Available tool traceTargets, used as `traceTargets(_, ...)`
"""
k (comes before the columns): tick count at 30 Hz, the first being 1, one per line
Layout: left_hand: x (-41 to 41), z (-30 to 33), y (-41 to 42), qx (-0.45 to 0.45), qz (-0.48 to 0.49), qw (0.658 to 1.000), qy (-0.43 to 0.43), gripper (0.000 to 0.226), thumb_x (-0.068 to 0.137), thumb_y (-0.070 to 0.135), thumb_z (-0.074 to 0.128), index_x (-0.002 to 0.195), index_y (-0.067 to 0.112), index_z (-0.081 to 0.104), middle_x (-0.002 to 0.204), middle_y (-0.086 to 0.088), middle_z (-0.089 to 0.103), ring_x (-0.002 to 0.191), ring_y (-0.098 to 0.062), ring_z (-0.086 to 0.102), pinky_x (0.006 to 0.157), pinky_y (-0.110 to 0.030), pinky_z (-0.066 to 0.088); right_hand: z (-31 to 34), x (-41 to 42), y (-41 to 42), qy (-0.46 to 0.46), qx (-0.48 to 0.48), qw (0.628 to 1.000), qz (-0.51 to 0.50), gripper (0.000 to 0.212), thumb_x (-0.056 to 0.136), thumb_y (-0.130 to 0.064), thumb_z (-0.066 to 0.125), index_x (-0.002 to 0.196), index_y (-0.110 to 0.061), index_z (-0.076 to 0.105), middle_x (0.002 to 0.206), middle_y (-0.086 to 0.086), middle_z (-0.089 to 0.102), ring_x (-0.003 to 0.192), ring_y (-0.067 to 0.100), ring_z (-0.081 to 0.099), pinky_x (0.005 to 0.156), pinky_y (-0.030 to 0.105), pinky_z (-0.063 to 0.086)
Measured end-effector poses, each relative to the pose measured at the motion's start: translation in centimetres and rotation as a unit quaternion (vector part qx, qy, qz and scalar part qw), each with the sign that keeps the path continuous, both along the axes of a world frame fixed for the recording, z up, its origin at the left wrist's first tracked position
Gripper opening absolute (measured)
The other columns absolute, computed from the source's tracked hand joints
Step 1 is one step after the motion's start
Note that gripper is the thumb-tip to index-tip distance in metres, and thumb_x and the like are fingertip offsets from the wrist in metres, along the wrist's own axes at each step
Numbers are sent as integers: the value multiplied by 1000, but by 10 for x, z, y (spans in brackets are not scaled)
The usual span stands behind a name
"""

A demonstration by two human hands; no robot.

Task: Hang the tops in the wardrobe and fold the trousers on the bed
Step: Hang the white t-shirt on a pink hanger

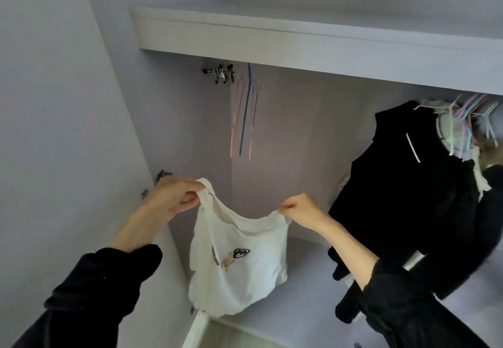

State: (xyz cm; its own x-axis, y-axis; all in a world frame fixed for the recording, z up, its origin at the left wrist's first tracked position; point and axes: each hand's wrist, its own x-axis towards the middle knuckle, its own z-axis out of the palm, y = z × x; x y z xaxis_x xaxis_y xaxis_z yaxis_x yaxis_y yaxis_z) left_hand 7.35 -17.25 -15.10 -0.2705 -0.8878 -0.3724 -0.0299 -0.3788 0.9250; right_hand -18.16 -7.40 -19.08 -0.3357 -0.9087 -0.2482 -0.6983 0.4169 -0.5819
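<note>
The wardrobe [299, 37] stands open. A black garment [402, 198] hangs at its right; spare hangers [245, 113] hang at its upper left. The white top [239, 260] droops before the wardrobe, neckline stretched level between both hands. Left hand [174, 195] and right hand [299, 208] each pinch a shoulder. The hangers lie above, likely nearer the left.

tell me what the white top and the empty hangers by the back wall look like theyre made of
White top: soft knit, likely cotton jersey, matte; it sags and creases between the left hand and right hand, with what looks like an embroidered patch.
Empty hangers: thin coloured rods, pink and blue, probably plastic or coated wire; too blurred to tell which.
</note>
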Motion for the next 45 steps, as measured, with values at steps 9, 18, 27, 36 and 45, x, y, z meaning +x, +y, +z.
traceTargets(9,-8,15,-40,-56,-37,998,-22,11,86,1,61,84,10,68,71,-1,72,68,-12,69,59,-20,53,56,21,-131,-415,-163,876,-184,30,99,-20,46,122,-1,51,121,21,58,89,24,57,78,32,49)
traceTargets(18,3,18,-75,-79,-36,996,-15,9,85,2,62,84,8,69,75,-6,71,71,-16,70,64,-24,55,66,18,-190,-385,-155,896,-157,24,95,-15,54,117,-7,58,88,5,61,78,14,57,73,28,49)
traceTargets(27,-15,17,-75,-106,-4,993,-45,9,86,2,60,86,8,66,79,-8,69,74,-20,68,68,-27,54,59,2,-186,-209,-296,897,-254,27,95,-11,41,110,-1,62,95,9,59,82,19,53,69,27,46)
traceTargets(36,-42,6,-44,-93,-35,992,-73,11,86,1,59,95,4,66,91,-15,68,87,-25,66,80,-33,54,-9,-33,-80,-75,-253,927,-268,36,89,-38,59,68,-10,56,69,10,59,71,27,54,69,34,43)
traceTargets(45,-77,-10,-9,-81,-46,991,-99,11,85,2,61,79,11,62,76,-7,65,69,-17,62,61,-23,50,-19,-54,-14,-328,-238,865,-296,28,96,-32,51,93,-9,65,50,-4,37,43,5,36,50,20,38)
